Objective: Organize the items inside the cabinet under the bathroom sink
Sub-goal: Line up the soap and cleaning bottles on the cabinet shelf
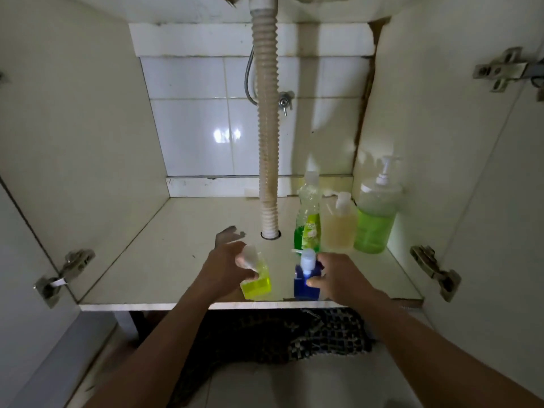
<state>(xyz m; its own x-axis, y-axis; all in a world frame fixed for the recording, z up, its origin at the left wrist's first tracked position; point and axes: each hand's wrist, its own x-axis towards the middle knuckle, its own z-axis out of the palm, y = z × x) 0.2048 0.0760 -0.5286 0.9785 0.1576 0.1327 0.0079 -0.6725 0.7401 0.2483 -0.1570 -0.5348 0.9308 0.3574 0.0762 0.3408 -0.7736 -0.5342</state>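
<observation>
At the cabinet floor's (176,260) front edge, the left hand (226,269) grips a yellow bottle (256,282) and the right hand (338,278) grips a blue bottle (304,285). Beyond, toward 1 o'clock, 3 soap bottles (338,228) stand together beside the drain hose (268,142).

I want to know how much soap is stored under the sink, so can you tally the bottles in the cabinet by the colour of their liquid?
Green: 2, the tall squeeze bottle and the large pump bottle.
Pale amber: 1, the small pump bottle.
Yellow-green: 1, the bottle held in the left hand.
Blue: 1, the pump bottle held in the right hand.
Total: 5 bottles.
</observation>
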